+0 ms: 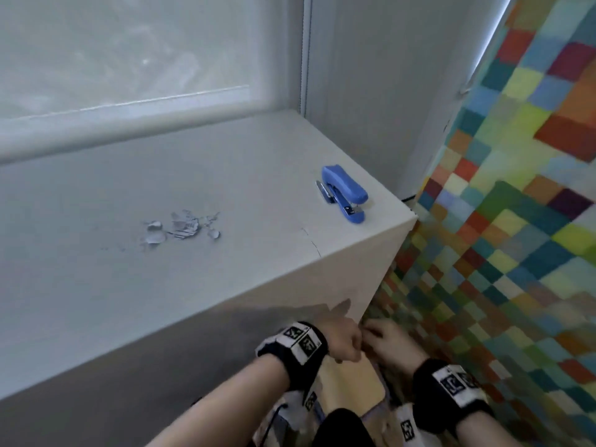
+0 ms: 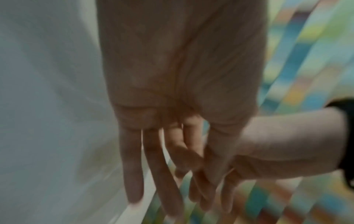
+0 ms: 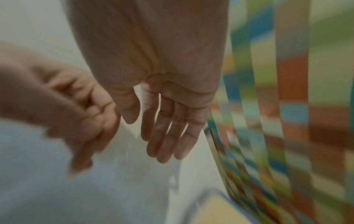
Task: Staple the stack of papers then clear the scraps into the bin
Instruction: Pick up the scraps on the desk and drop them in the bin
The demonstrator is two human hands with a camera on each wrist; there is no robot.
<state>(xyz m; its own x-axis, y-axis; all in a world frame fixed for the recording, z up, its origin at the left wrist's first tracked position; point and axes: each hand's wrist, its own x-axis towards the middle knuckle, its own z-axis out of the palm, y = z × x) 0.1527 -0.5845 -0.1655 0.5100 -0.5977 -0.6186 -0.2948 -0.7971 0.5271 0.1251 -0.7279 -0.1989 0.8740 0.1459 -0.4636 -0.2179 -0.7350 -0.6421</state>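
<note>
A blue stapler (image 1: 344, 193) lies near the far right corner of the white table (image 1: 96, 301). Several small paper scraps (image 1: 180, 227) are scattered at the table's middle. No stack of papers shows in any view. My left hand (image 1: 345, 343) and right hand (image 1: 387, 340) are side by side below the table's near right corner, off its edge. In the left wrist view my left hand (image 2: 153, 166) points down with straight fingers, and my right hand (image 2: 277, 144) touches it. In the right wrist view my right hand (image 3: 168, 136) holds nothing and its fingers are relaxed. Both wrist views are blurred.
A tan flat surface (image 1: 351, 385) with a rounded corner lies under my hands. A carpet of many coloured squares (image 1: 500, 237) covers the floor to the right. Behind the table is a window with a pale blind (image 1: 129, 59); a white wall (image 1: 371, 75) stands at its right end.
</note>
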